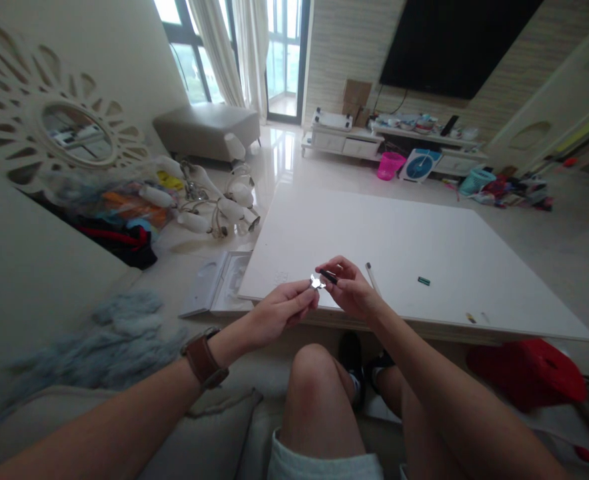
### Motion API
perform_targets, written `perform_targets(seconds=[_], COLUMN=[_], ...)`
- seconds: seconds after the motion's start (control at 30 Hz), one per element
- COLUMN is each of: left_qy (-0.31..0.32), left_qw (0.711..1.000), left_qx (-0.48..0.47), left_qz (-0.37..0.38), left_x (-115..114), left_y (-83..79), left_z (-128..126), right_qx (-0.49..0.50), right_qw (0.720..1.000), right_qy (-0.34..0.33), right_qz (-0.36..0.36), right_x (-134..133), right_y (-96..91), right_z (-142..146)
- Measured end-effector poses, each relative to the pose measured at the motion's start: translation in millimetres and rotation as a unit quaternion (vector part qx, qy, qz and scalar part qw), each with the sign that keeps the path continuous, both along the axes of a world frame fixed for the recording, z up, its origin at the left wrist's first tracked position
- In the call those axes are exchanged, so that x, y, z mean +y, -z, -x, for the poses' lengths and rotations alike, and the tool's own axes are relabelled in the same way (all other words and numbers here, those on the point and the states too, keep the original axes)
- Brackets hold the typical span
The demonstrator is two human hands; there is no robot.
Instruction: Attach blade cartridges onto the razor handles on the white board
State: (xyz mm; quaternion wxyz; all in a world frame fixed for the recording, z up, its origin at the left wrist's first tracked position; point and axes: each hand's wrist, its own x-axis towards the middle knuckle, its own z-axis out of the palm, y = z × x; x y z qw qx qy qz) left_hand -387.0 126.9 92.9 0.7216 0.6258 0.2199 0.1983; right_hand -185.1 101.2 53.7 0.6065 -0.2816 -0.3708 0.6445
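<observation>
I see the left hand (274, 313) pinching a small shiny silver metal piece (317, 283) between thumb and fingertips. The right hand (352, 293) is closed around a thin black stick (329, 276), whose tip meets the silver piece. Both are held just above the near edge of the white table (424, 233). A slim white rod (373, 279) lies on the table just beyond the right hand, and a small green cylinder (424, 281) lies further right. A brown leather watch strap (203, 359) wraps the left wrist.

On the white table (424, 227) are laid a thin white stick (372, 277), a small green piece (424, 281) and tiny scraps (470, 318).
</observation>
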Motion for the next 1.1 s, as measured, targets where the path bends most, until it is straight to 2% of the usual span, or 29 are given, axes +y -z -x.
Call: perform_targets(seconds=[0.43,1.1], left_qy=[0.057,0.054], left_qw=[0.998,0.999], left_qx=[0.003,0.000], left_qz=[-0.039,0.010], left_x=[-2,-4], left_y=[3.9,8.2], left_z=[1,-1], right_qx=[-0.021,-0.009], right_qw=[0.999,0.999], right_qy=[-0.026,-0.046], right_qz=[0.001,0.009], right_x=[-4,-5], right_y=[-1.6,6.9], right_z=[6,10])
